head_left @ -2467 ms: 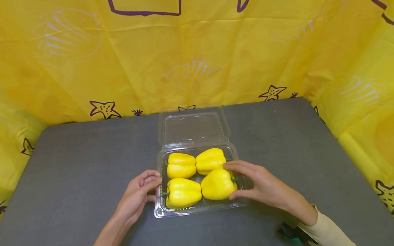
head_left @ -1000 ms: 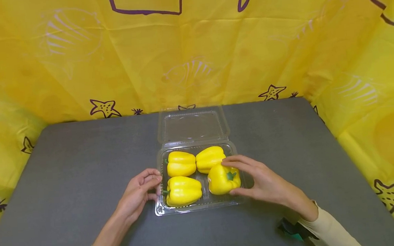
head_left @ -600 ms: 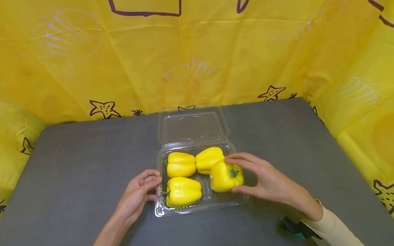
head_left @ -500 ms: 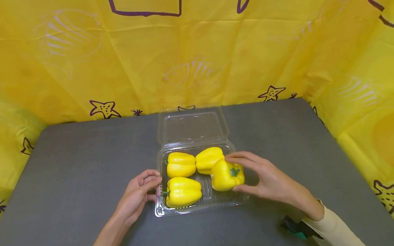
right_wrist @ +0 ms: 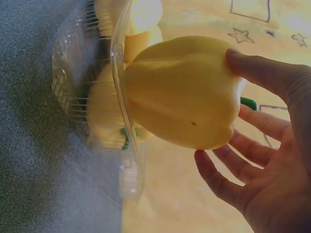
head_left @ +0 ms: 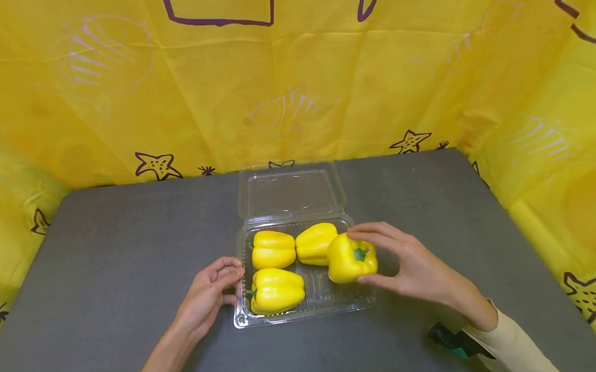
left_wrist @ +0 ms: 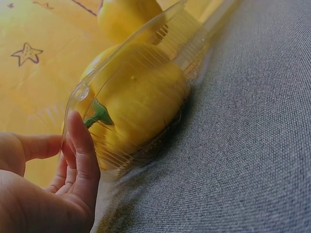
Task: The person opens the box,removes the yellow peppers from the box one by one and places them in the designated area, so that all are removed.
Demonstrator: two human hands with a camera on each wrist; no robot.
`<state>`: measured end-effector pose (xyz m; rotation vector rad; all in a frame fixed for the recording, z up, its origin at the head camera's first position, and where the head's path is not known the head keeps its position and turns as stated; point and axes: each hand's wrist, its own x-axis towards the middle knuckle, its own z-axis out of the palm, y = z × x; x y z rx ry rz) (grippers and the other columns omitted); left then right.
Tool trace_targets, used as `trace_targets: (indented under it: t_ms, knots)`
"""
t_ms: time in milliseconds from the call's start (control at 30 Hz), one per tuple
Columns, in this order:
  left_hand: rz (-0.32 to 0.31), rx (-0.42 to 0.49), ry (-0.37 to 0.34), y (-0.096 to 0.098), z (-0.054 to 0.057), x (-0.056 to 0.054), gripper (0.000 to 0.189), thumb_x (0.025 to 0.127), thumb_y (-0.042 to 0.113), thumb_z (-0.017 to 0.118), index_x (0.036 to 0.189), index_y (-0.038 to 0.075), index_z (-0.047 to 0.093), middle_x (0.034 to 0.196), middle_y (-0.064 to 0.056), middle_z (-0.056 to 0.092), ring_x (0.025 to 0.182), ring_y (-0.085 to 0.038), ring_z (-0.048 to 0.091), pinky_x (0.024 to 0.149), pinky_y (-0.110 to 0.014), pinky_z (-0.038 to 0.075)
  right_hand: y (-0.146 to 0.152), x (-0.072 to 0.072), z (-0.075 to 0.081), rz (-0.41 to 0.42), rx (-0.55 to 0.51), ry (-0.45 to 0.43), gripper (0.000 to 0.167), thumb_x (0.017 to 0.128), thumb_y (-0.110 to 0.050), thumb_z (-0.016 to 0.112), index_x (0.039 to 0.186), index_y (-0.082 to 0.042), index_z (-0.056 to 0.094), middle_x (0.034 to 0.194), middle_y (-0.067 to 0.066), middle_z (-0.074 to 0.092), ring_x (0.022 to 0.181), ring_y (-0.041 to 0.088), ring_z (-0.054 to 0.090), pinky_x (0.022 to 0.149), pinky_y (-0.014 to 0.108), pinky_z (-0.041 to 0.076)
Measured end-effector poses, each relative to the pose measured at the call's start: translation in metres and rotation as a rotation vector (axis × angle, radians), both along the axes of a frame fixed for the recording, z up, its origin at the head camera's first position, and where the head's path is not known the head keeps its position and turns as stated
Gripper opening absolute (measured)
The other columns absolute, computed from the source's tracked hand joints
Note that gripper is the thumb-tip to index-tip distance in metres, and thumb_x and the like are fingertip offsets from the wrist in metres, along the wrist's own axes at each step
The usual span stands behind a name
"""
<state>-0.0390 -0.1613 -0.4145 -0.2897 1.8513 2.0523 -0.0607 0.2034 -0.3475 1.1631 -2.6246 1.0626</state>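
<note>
A yellow cloth (head_left: 198,95) printed with fish and starfish hangs behind a grey desk (head_left: 125,232). On the desk sits a clear plastic container (head_left: 307,316), its lid (head_left: 292,192) folded back, with three yellow peppers (head_left: 276,292) inside. The right hand (head_left: 412,263) grasps a fourth pepper (head_left: 351,258) by its stem end, at the container's right side. The left hand (head_left: 203,295) pinches the left rim. The smooth-looking fourth pepper might slip—its far end is unsupported—or catch the rim; loosened left fingers could let the container slide.
</note>
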Motion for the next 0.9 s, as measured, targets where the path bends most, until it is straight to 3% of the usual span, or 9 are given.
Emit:
trace_targets:
  t_ms: [433, 900]
  knots:
    - [0.000, 0.020, 0.005, 0.000, -0.002, 0.000, 0.022, 0.095, 0.007, 0.061, 0.111, -0.002, 0.049, 0.081, -0.004, 0.060, 0.065, -0.015, 0.055, 0.056, -0.027, 0.052, 0.005, -0.002, 0.005, -0.019, -0.052, 0.044, 0.072, 0.070, -0.012, 0.089, 0.134, -0.011, 0.056, 0.134, 0.003, 0.056, 0.118, 0.022, 0.057, 0.104, 0.016, 0.037]
    - [-0.011, 0.051, 0.008, -0.003, -0.001, -0.001, 0.020, 0.095, 0.007, 0.061, 0.111, 0.000, 0.050, 0.081, -0.002, 0.061, 0.064, -0.014, 0.055, 0.055, -0.027, 0.052, 0.013, -0.011, 0.006, -0.031, -0.078, 0.067, 0.073, 0.068, -0.007, 0.089, 0.134, -0.009, 0.058, 0.134, 0.006, 0.057, 0.122, 0.021, 0.055, 0.106, 0.018, 0.036]
